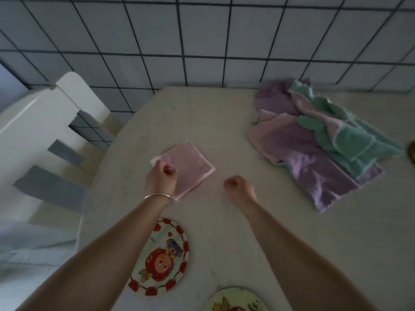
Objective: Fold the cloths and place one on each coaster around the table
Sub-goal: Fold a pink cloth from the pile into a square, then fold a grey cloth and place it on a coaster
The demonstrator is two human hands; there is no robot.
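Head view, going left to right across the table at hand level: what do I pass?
White chair → left hand resting on the folded pink cloth → right hand, closed and empty → pile of unfolded purple, pink and green cloths.

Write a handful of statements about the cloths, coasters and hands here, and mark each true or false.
1. The folded pink cloth lies under the left hand. True.
2. The right hand holds a green cloth. False: it is curled over the bare table, holding nothing.
3. The cloth pile lies right of the pink cloth. True.
4. The patterned coaster beneath the left forearm already carries a cloth. False: it is bare.
5. The left wrist wears a bracelet. True.
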